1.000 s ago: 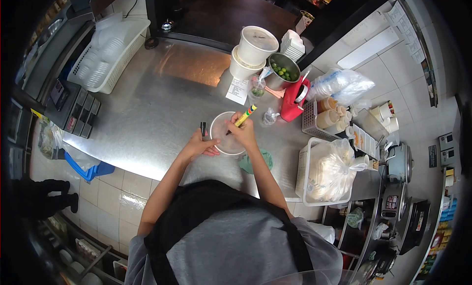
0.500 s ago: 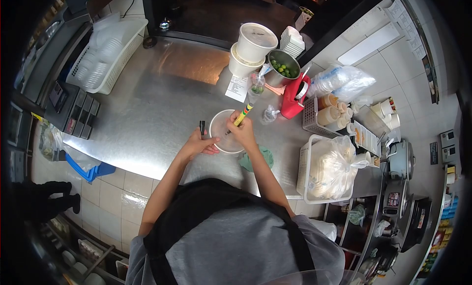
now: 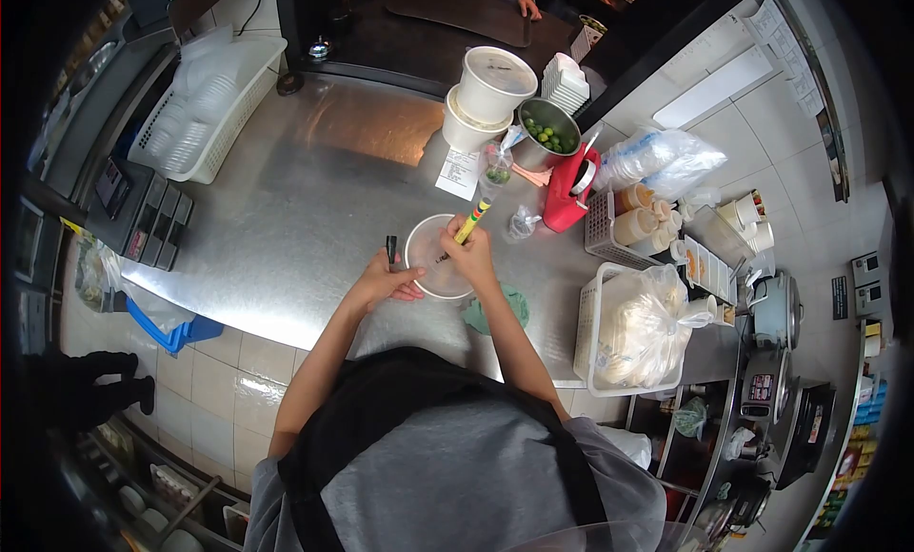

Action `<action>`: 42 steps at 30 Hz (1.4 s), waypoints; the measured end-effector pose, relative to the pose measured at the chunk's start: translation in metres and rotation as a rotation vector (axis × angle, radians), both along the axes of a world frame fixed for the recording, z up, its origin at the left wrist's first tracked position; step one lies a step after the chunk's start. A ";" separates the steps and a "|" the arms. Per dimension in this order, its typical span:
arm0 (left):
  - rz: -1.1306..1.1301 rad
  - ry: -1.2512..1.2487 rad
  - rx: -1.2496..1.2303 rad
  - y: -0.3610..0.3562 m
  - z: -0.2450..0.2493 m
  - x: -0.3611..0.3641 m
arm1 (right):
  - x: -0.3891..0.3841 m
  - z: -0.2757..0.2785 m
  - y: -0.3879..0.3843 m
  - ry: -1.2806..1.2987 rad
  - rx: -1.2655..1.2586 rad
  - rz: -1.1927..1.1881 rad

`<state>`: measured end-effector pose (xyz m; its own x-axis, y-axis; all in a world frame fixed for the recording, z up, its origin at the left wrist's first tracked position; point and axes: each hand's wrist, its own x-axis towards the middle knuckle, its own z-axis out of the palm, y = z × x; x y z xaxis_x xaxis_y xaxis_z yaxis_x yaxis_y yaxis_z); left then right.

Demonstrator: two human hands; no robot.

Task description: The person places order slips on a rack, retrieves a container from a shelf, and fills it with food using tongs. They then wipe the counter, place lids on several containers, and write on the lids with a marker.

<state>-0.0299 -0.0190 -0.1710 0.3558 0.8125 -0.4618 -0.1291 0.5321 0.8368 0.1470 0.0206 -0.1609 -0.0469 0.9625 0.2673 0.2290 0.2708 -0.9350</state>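
A round tub with a translucent lid [image 3: 446,282] stands on the steel counter in front of me. Yellow marker [image 3: 472,222] is gripped in my right hand [image 3: 469,258], which rests over the lid, its tip down by some dark handwriting. My left hand [image 3: 381,281] holds a black marker cap [image 3: 391,247] upright, while its fingers touch the tub's left rim. Beside my right forearm lies a green plastic bag [image 3: 505,311]. Behind the tub are a printed receipt [image 3: 459,174] and a small clear bag with green contents [image 3: 498,166].
Two stacked white tubs [image 3: 498,73] and a steel pot of green limes [image 3: 547,133] stand behind. To the right are a red device [image 3: 571,188] and a white basket [image 3: 587,347] with a filled bag. Another person's hand [image 3: 529,6] is beyond the counter, near a dark tray [image 3: 462,17].
The dark writing on the lid has grown a little longer, with my right hand shifting slightly. Another person's hands and a dark tray have come into view beyond the counter.
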 end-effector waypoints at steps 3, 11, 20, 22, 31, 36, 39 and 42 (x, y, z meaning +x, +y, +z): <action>0.003 -0.003 -0.003 -0.001 0.001 0.000 | -0.002 0.007 -0.003 -0.010 0.015 -0.043; -0.011 -0.015 0.001 0.000 0.001 0.000 | 0.000 0.001 -0.001 -0.033 0.014 -0.049; -0.025 -0.026 0.005 0.002 -0.007 -0.001 | 0.007 0.004 0.003 0.056 -0.046 -0.010; -0.019 -0.024 -0.002 0.001 -0.004 -0.001 | 0.007 0.004 0.003 0.009 -0.044 -0.011; -0.017 -0.029 -0.019 0.001 -0.004 -0.001 | 0.004 0.008 0.000 0.002 -0.040 -0.046; 0.021 0.033 -0.011 -0.002 0.004 0.001 | 0.006 0.006 0.002 -0.027 -0.021 -0.052; -0.025 -0.045 -0.032 0.003 -0.007 -0.001 | 0.008 0.007 0.003 0.007 -0.042 -0.042; -0.036 -0.045 -0.018 0.003 -0.011 -0.003 | 0.013 0.001 0.008 0.064 -0.057 -0.027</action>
<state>-0.0325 -0.0158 -0.1815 0.4057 0.7903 -0.4592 -0.1466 0.5522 0.8207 0.1603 0.0284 -0.1598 -0.0057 0.9769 0.2135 0.1751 0.2111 -0.9616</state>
